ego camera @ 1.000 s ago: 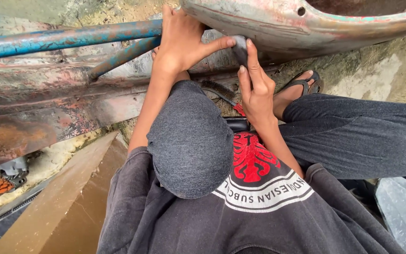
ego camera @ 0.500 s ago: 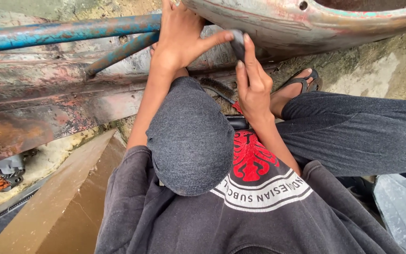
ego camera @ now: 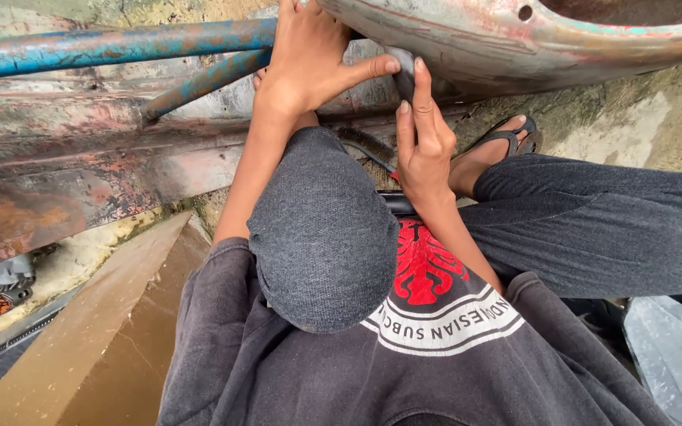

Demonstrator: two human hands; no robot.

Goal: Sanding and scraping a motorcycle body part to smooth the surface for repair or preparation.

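Panel [ego camera: 515,39]: rusted, curved metal with flaking paint, taken as landmark. Pad [ego camera: 404,72]: small, dark, pressed against the panel's lower edge. Left hand [ego camera: 309,63]: laid on the panel, thumb stretched to the pad, not closed on it. Right hand [ego camera: 424,142]: set just below the panel, fingers extended upward, the pad pinned beneath the fingertips. Blue tube [ego camera: 112,47]: seen left of the panel, chipped. Sandal [ego camera: 511,138]: worn on a foot below the panel.
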